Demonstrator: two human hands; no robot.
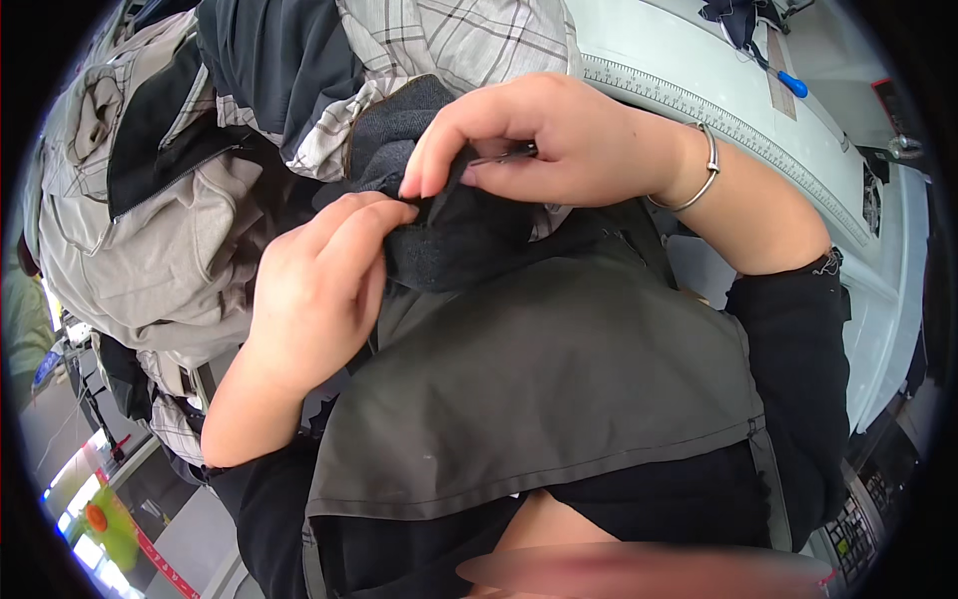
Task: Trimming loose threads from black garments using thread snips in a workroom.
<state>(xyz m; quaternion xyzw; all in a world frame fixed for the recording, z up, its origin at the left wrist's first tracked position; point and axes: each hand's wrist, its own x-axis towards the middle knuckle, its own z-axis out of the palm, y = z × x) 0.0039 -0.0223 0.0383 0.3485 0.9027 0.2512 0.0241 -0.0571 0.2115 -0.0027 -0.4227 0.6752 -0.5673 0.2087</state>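
A dark charcoal garment with a woven, denim-like surface is bunched in front of my chest. My left hand pinches its cloth between thumb and fingers. Close beside those fingertips, my right hand bends over the same garment, its fingertips at a fold. A small pointed metal tool lies within my right hand; its handle is mostly hidden, so I cannot tell its exact kind. Beyond my hands, the garment runs up against a white-and-grey plaid cloth.
Beige garments with a dark zipper are heaped at the left. Dark grey cloth lies at the top. A white table at the right bears a ruler strip and a blue-handled tool. A dark apron covers my front.
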